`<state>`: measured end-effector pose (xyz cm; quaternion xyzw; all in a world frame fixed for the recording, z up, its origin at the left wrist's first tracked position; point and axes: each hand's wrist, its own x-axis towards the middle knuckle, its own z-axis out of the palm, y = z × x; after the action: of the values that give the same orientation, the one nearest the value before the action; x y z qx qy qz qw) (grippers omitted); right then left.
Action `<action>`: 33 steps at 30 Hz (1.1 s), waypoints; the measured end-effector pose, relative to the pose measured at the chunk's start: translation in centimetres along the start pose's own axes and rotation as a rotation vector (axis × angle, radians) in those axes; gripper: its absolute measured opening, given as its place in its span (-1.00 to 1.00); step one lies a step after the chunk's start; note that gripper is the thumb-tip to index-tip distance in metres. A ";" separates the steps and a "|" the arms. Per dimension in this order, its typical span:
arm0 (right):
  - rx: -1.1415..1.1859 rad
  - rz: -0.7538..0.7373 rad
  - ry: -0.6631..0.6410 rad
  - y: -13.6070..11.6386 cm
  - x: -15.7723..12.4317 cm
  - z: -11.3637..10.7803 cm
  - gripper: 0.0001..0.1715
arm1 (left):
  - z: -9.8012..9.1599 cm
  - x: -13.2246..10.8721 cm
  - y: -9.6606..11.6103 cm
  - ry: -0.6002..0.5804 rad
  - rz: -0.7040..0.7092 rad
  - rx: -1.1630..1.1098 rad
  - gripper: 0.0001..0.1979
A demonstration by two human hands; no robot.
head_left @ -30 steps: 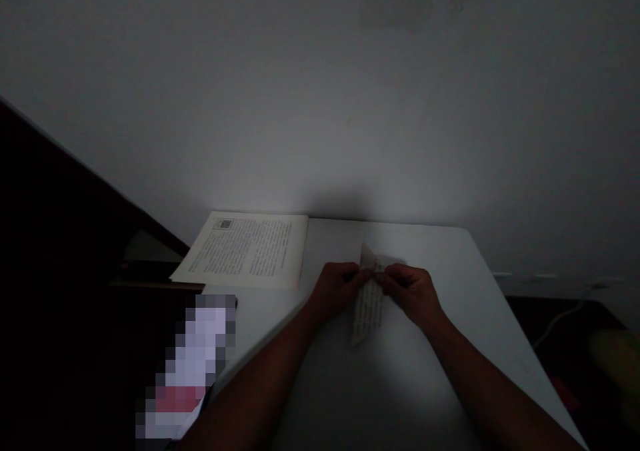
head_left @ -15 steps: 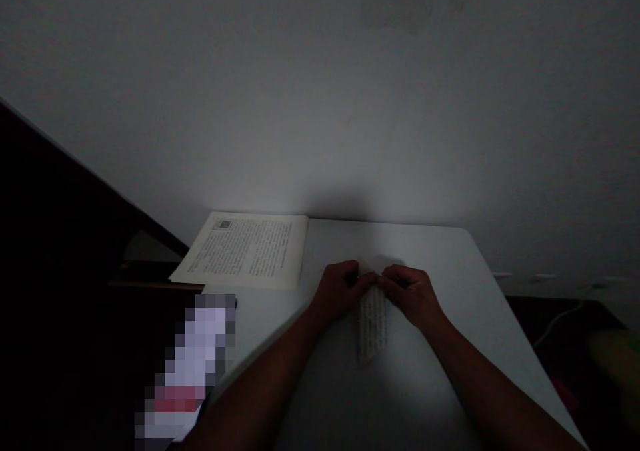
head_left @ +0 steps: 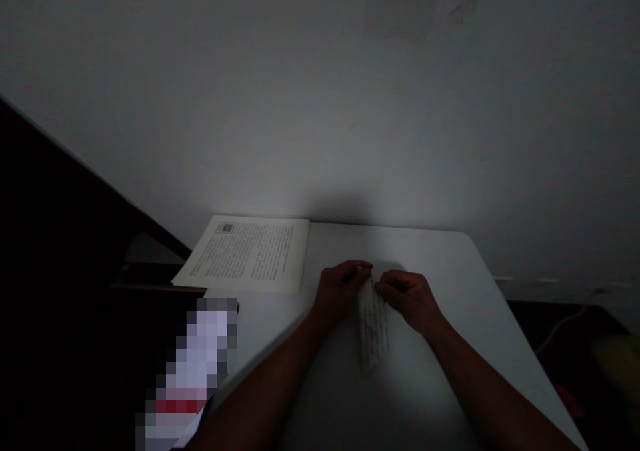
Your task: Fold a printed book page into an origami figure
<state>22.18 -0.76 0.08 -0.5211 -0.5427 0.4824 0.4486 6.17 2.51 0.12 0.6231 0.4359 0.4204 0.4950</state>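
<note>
A narrow folded strip of printed paper (head_left: 373,331) stands out from between my hands over the middle of the white table, its lower end pointing toward me. My left hand (head_left: 343,292) pinches its far end from the left, thumb and index finger closed on it. On the other side, my right hand (head_left: 407,296) has its fingers curled together, with the fingertips at the paper's upper right edge. The scene is dim, and the fingertips partly hide the top of the folded paper.
Printed sheets (head_left: 253,254) lie at the table's back left corner. A pixelated, bright phone-like object (head_left: 193,364) is at the left edge. The white table (head_left: 425,248) meets a grey wall (head_left: 275,104). A pale cable (head_left: 560,324) runs at the right.
The fingertips have moved slightly apart at the paper's top. My left index finger now reaches further over it, and the strip looks a little more tilted. The view has shifted slightly.
</note>
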 end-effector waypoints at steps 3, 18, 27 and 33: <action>0.023 0.010 -0.014 0.2 0.0 -0.1 -0.68 | -0.1 -0.1 0.0 0.036 -0.007 -0.022 -0.76; 0.060 -0.053 0.178 1.3 0.5 -0.9 -0.69 | -0.4 0.1 0.1 -0.161 -0.103 -0.225 -0.55; 0.131 -0.041 0.341 1.1 0.9 -0.3 -0.56 | -0.8 0.4 0.1 -0.241 -0.070 -0.263 -0.60; 0.105 -0.067 0.321 0.1 0.7 0.1 -0.56 | -0.9 0.6 -0.2 -0.194 -0.100 -0.339 -0.60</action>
<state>22.10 -0.03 -0.02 -0.5490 -0.4551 0.4054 0.5720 5.43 3.39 0.08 0.5460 0.3394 0.4006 0.6529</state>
